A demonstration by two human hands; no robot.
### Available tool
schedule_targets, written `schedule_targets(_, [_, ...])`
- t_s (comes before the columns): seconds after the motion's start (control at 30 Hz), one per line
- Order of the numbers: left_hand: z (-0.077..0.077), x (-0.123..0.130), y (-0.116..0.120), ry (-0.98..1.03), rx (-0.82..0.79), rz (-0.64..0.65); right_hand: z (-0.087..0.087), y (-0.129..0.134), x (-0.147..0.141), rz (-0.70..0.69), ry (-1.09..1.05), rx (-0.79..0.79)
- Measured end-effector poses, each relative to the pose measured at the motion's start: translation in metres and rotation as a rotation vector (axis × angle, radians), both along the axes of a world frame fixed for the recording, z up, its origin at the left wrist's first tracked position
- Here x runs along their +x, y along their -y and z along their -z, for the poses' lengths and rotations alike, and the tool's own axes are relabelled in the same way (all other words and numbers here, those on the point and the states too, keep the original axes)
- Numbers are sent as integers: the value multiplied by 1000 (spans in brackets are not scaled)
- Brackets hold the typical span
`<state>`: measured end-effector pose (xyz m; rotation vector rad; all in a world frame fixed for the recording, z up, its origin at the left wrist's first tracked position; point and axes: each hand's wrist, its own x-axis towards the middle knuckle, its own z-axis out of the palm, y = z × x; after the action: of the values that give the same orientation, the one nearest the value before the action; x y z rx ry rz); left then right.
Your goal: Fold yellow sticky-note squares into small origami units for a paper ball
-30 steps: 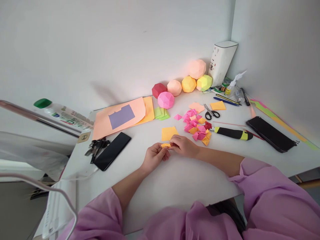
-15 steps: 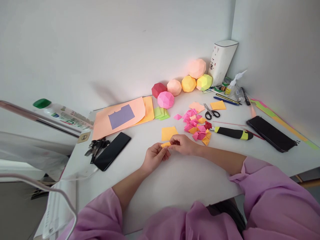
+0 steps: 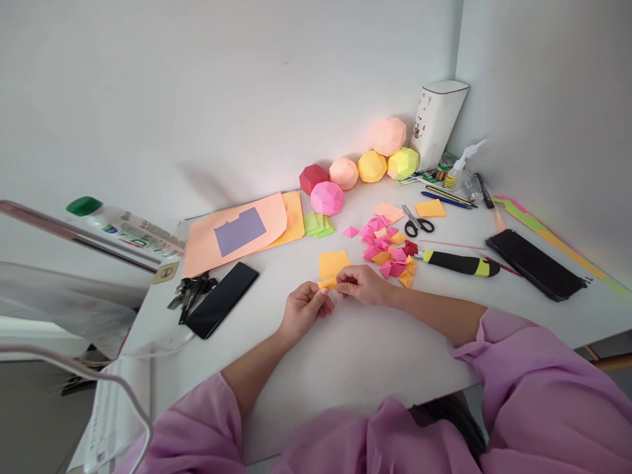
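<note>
A small folded piece of orange paper (image 3: 326, 283) is pinched between my two hands above the white table. My left hand (image 3: 305, 308) grips its left end, thumb on top. At its right end the fingertips of my right hand (image 3: 364, 285) close on the paper. Just behind my hands lies a flat orange paper square (image 3: 333, 263). To the right of it is a heap of folded pink, orange and red paper pieces (image 3: 388, 247), with one pink piece (image 3: 351, 231) lying apart. The exact folds of the held paper are partly hidden by fingers.
Black scissors (image 3: 419, 222) and a utility knife (image 3: 459, 263) lie right of the heap. Several faceted paper balls (image 3: 326, 198) stand along the wall. Left are a phone (image 3: 223, 299), keys (image 3: 190, 289) and peach sheets (image 3: 202, 243); another dark phone (image 3: 536, 263) lies far right.
The orange paper between my fingers has tilted slightly, showing a bit more of its face. My fingers have shifted a little; both hands stay in the same place.
</note>
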<state>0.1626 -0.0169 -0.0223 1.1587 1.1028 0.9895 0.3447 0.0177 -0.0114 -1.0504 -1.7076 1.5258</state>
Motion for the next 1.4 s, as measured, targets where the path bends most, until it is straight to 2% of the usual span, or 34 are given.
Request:
schedule_targets(0.1, [1,-1,-2,44,29,25,4,2,-1,30,24,128])
schedule_targets(0.23, [0,-2,-4,145,22,38,13,4,-2,92,44,531])
schedule_targets(0.37, [-3,-3,-6,187,-1,37,19,4,-1,77,90,871])
schedule_targets(0.47, [-3,-2,-6,199,-7,18,20,3,0,64,157,1023])
schedule_targets(0.57, [-2,-2,-7,213,-21,1,20,3,0,57,191,1089])
schedule_targets(0.63, [-1,-3,-7,221,-29,-4,20,3,-1,44,173,1072])
schedule_targets(0.7, [1,-3,-7,220,-24,-5,20,4,-1,45,114,983])
schedule_targets(0.87, [3,-4,-8,212,28,-10,11,6,-3,48,11,492])
schedule_targets(0.97, [2,-3,-7,207,48,-16,3,8,-4,33,18,298])
schedule_targets(1.17, [-3,0,-2,92,64,43,-2,11,-5,68,-9,156])
schedule_targets(1.4, [3,-1,4,41,146,55,-2,11,-6,46,-104,50])
